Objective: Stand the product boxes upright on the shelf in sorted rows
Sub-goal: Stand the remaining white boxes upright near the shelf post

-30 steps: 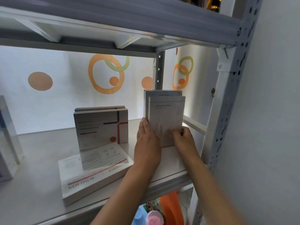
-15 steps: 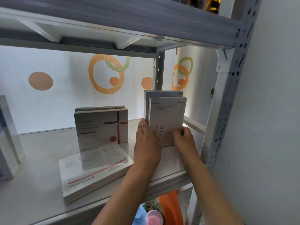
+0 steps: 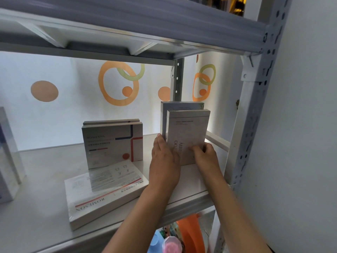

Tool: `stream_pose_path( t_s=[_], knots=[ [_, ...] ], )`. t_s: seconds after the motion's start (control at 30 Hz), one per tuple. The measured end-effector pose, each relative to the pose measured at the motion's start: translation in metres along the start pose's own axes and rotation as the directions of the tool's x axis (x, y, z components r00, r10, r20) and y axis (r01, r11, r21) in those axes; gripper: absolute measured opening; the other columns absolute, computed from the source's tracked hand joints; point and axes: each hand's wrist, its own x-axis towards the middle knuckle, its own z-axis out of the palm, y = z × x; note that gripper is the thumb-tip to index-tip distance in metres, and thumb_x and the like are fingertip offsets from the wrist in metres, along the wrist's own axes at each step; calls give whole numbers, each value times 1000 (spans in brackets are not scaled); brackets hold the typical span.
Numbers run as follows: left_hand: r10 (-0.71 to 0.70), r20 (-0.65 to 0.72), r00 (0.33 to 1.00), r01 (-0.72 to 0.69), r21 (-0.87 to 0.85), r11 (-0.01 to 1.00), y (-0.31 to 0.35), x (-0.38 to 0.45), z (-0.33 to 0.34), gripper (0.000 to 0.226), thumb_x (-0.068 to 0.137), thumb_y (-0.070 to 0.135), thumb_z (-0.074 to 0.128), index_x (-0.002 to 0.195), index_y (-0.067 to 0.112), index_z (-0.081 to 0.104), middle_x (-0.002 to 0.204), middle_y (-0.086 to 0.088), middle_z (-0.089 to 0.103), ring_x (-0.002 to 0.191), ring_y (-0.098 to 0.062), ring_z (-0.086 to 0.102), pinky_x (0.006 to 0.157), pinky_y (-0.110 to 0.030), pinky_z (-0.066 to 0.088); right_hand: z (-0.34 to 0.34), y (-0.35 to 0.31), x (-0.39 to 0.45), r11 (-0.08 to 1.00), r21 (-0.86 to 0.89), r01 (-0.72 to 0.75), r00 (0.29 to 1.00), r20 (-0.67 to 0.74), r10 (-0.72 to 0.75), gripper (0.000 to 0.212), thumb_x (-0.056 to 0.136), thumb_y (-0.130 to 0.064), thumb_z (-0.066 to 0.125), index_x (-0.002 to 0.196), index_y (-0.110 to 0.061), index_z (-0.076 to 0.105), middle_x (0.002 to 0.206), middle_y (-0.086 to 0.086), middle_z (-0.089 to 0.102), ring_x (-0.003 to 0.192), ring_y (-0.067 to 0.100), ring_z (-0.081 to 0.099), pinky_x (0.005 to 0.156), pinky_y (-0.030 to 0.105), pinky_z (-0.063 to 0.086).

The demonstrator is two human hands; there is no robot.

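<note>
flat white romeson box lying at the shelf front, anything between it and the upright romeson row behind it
Nothing visible. The flat white Romeson box lies directly in front of the upright grey Romeson boxes, with bare shelf beside them. Both the left hand and right hand are on the tall grey box further right.

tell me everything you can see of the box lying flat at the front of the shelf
The flat box is a wide, thin, pale grey carton that looks wrapped in glossy film. It lies face up on the shelf, askew, one corner near the front edge. A red stripe and the word ROMESON, upside down from here, run along its near side. No hands touch it; the standing Romeson box is just behind.
</note>
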Motion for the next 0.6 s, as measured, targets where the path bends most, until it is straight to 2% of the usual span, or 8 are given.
stream_pose_path(
  t_s=[0.27, 0.6],
  knots=[
    [-6, -4, 1000, 6, -13, 1000, 2, 0, 0, 64, 100, 23, 44, 152, 11, 10, 156, -6, 23, 141, -22, 27, 111, -34, 31, -1, -2, -2, 1000, 20, 15, 1000, 4, -15, 31, 92, -29, 56, 121, -19, 53, 111, -6, 62, 100, 11, 58, 72, 26, 44],
    [-15, -18, 1000, 14, -29, 999, 4, -1, 0, 62, 100, 23, 43, 152, 12, 11, 156, -5, 24, 142, -21, 27, 111, -32, 30, -3, -3, -4, 997, 71, 21, 1000, -6, -20, 29, 91, -28, 58, 119, -20, 56, 109, -7, 65, 98, 8, 60, 75, 26, 46]
  ],
)
